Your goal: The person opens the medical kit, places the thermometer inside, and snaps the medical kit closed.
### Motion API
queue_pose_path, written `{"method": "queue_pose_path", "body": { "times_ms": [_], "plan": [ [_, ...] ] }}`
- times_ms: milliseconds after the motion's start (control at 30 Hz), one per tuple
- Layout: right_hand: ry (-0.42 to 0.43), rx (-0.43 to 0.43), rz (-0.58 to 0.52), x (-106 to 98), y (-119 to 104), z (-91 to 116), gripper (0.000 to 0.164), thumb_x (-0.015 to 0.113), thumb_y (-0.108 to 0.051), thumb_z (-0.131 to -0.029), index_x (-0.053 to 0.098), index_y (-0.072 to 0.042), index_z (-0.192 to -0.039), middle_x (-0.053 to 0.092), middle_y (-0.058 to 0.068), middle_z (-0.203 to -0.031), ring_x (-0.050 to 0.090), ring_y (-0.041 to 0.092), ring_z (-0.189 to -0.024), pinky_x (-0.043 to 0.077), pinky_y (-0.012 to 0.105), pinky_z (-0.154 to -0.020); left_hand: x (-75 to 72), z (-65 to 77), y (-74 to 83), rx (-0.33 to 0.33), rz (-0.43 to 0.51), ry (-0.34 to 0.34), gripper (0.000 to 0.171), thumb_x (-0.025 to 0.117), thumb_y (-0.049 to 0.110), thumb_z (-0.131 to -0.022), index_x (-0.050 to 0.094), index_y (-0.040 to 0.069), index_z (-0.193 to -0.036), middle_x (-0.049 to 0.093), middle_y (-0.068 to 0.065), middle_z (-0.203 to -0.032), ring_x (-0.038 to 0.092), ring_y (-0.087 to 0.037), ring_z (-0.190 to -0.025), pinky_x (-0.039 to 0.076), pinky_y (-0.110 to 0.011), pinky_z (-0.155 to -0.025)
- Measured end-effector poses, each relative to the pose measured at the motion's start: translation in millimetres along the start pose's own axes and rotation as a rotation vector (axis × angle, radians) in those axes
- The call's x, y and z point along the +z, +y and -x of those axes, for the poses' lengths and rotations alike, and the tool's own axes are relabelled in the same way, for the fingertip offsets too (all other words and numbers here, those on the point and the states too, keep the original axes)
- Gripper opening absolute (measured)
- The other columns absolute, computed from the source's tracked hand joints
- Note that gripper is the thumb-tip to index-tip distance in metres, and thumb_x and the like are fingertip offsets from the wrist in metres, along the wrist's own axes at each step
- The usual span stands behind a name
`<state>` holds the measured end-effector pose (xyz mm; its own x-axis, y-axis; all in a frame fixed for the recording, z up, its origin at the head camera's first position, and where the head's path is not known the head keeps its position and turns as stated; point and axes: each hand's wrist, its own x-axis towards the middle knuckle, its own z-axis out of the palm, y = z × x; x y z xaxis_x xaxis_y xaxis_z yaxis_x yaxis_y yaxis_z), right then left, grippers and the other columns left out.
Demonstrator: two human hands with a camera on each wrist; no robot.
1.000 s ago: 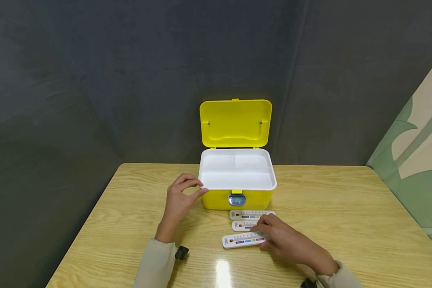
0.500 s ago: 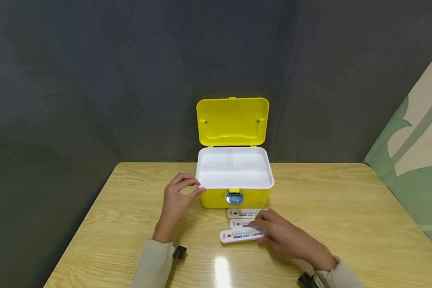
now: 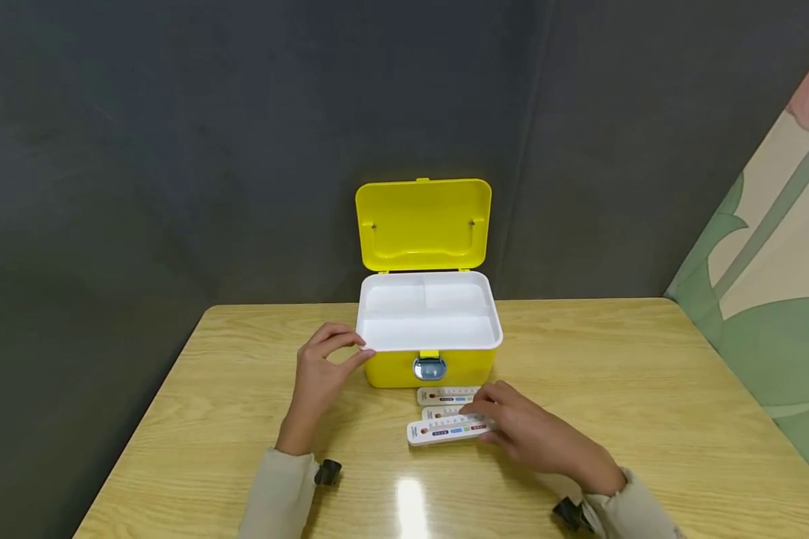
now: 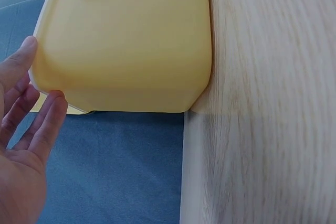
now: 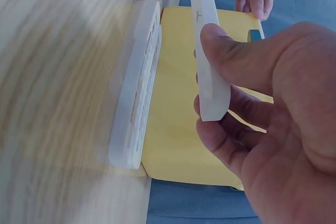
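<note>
A yellow storage box (image 3: 386,371) stands with its lid (image 3: 431,228) raised and a white divided tray (image 3: 425,329) in its top. My left hand (image 3: 315,380) pinches the box's front left corner at the white rim; the left wrist view shows the thumb (image 4: 23,56) on the front and fingertips round the side. Between thumb and fingers of my right hand (image 3: 535,438) is a white thermometer (image 3: 445,430) with a coloured scale, held above the table in the right wrist view. Two similar thermometers, the far one (image 3: 438,396) and the middle one (image 3: 434,412), lie before the box, partly covered.
The wooden table (image 3: 229,419) ends at a dark cloth backdrop (image 3: 243,150) behind the box. A patterned panel (image 3: 768,314) with leaf shapes borders the right side. Small black wrist devices, such as the left one (image 3: 327,472), sit at the sleeves.
My right hand has raised the thermometer slightly and brought it nearer the box, so it now overlaps the middle one. The left hand stays on the corner; the whole view has shifted a little.
</note>
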<state>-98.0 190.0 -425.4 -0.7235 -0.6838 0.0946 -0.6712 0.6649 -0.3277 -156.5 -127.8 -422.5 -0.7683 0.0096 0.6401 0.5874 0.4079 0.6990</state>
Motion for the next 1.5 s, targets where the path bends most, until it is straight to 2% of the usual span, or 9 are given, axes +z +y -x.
{"method": "queue_pose_path", "body": {
  "times_ms": [133, 333, 600, 867, 967, 1067, 1333, 1500],
  "plan": [
    [-0.003, -0.003, -0.004, -4, 0, 1, 0.035, 0.073, -0.013, -0.091, 0.066, -0.018, -0.125, 0.057, -0.003, -0.114, 0.05, 0.009, -0.104, 0.053, 0.03, -0.089, -0.7, -0.1, 2.4, -0.001, -0.004, -0.014, 0.018, 0.086, -0.004, -0.069, 0.076, 0.0, -0.083, 0.067, -0.012, -0.093, 0.063, -0.025, -0.09, 0.053, -0.015, -0.085],
    [0.03, -0.029, -0.003, -10, -3, -2, 0.035, 0.073, -0.014, -0.091, 0.066, -0.017, -0.126, 0.058, -0.003, -0.115, 0.05, 0.009, -0.105, 0.053, 0.03, -0.089, -3.3, 1.4, -10.3, 0.03, 0.016, -0.011, 0.02, 0.087, 0.001, -0.069, 0.077, 0.008, -0.085, 0.067, -0.008, -0.095, 0.063, -0.023, -0.09, 0.053, -0.015, -0.083],
    [0.062, 0.001, 0.002, -24, -4, -2, 0.036, 0.075, -0.014, -0.089, 0.067, -0.017, -0.125, 0.059, -0.004, -0.113, 0.049, 0.009, -0.102, 0.053, 0.029, -0.086, -2.5, 0.8, -15.9, 0.07, 0.046, -0.033, 0.018, 0.086, 0.004, -0.073, 0.077, 0.009, -0.087, 0.066, -0.006, -0.097, 0.062, -0.02, -0.088, 0.051, -0.012, -0.08],
    [0.168, -0.028, 0.028, -44, 0, -10, 0.038, 0.077, -0.011, -0.086, 0.067, -0.015, -0.122, 0.059, -0.003, -0.113, 0.051, 0.011, -0.103, 0.054, 0.032, -0.085, -2.0, 0.4, -16.6, 0.089, 0.012, -0.059, 0.015, 0.086, 0.005, -0.075, 0.077, 0.011, -0.085, 0.064, -0.006, -0.099, 0.06, -0.02, -0.092, 0.057, -0.036, -0.079],
    [0.194, -0.034, 0.016, -53, -2, -15, 0.037, 0.076, -0.01, -0.087, 0.067, -0.015, -0.123, 0.059, -0.004, -0.112, 0.051, 0.01, -0.102, 0.053, 0.032, -0.085, -2.3, 0.7, -15.9, 0.081, 0.0, -0.065, 0.014, 0.086, 0.006, -0.076, 0.077, 0.012, -0.086, 0.063, -0.005, -0.099, 0.06, -0.019, -0.093, 0.057, -0.039, -0.08],
    [0.204, -0.039, -0.003, -59, -4, -19, 0.039, 0.074, -0.01, -0.088, 0.066, -0.015, -0.126, 0.058, -0.004, -0.111, 0.05, 0.009, -0.101, 0.051, 0.031, -0.083, -2.7, 2.0, -14.1, 0.064, -0.007, -0.071, 0.013, 0.085, 0.007, -0.076, 0.077, 0.012, -0.085, 0.062, -0.004, -0.099, 0.059, -0.018, -0.093, 0.057, -0.039, -0.08],
    [0.225, -0.034, -0.014, -67, -9, -28, 0.04, 0.073, -0.011, -0.09, 0.065, -0.013, -0.129, 0.06, 0.0, -0.116, 0.051, 0.012, -0.104, 0.051, 0.033, -0.084, -3.8, 1.5, -13.0, 0.056, -0.003, -0.06, 0.012, 0.085, 0.007, -0.076, 0.077, 0.01, -0.085, 0.062, -0.005, -0.099, 0.059, -0.019, -0.095, 0.053, -0.019, -0.084],
    [0.243, -0.003, -0.019, -72, -8, -33, 0.038, 0.072, -0.011, -0.09, 0.066, -0.011, -0.128, 0.06, 0.003, -0.117, 0.052, 0.016, -0.106, 0.052, 0.037, -0.087, -3.6, 1.3, -13.2, 0.071, 0.003, -0.066, 0.012, 0.085, 0.006, -0.076, 0.077, 0.009, -0.085, 0.063, -0.005, -0.098, 0.06, -0.019, -0.093, 0.053, -0.017, -0.085]
  ]
}}
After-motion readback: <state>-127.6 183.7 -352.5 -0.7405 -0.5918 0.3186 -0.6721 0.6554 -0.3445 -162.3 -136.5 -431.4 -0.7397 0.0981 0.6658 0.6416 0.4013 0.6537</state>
